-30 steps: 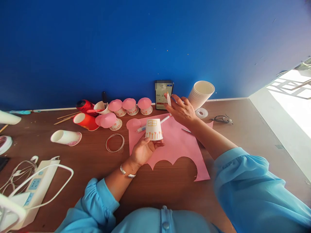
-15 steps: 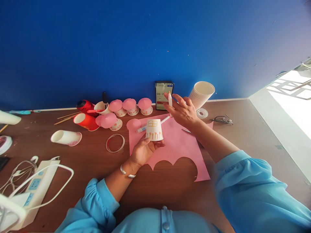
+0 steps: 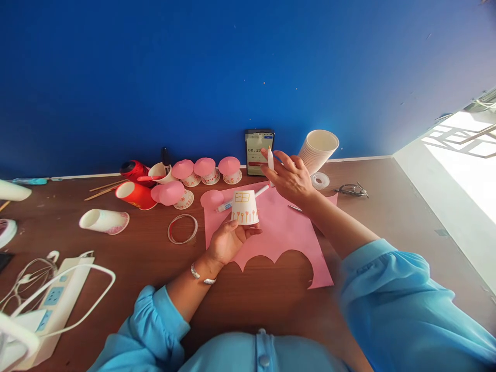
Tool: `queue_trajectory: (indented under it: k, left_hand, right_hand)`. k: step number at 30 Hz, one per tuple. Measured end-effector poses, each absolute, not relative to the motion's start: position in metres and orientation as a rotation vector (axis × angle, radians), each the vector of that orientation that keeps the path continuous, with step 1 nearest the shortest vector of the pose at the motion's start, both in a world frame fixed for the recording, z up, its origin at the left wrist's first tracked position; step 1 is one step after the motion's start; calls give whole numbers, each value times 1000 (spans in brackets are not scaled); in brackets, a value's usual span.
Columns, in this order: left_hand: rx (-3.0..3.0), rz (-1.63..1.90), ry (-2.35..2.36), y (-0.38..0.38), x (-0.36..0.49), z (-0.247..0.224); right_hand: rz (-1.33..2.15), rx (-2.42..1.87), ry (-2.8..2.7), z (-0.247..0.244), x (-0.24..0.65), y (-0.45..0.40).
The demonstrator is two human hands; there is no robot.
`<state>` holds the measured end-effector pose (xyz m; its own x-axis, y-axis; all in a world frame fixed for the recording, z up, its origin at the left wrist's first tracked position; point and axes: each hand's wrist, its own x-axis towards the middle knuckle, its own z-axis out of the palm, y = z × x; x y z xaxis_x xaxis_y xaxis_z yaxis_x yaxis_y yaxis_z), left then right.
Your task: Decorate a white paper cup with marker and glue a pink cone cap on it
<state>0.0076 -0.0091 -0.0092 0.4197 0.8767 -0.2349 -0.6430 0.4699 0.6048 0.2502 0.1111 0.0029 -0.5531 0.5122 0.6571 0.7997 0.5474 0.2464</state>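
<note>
My left hand holds a white paper cup upside down, with a yellow window shape and red and orange flower-like marks drawn on it. In my right hand is a white marker, its orange tip pointing up, apart from the cup. Beneath both hands lies pink paper with scalloped cuts along its near edge. Partly behind the cup, another white marker rests on the paper.
Small cups with pink cone tops stand near the blue wall, beside a propped phone. Stacked cups, tape and glasses are at right. A red cup and power strip are left.
The view has shifted slightly, so the tabletop things appear a little further left. Both hands keep their hold on the cup and marker.
</note>
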Motion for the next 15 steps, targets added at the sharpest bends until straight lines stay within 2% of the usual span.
queue_trajectory:
  k: [7,15]
  left_hand:
    - [495,988,589,-9,6,-11]
    - [517,972,575,-9,7,-9]
  right_hand:
    - [-491,-1112,-2326,-4,250,121]
    - [-487,-1061,-2349,-14,251,105]
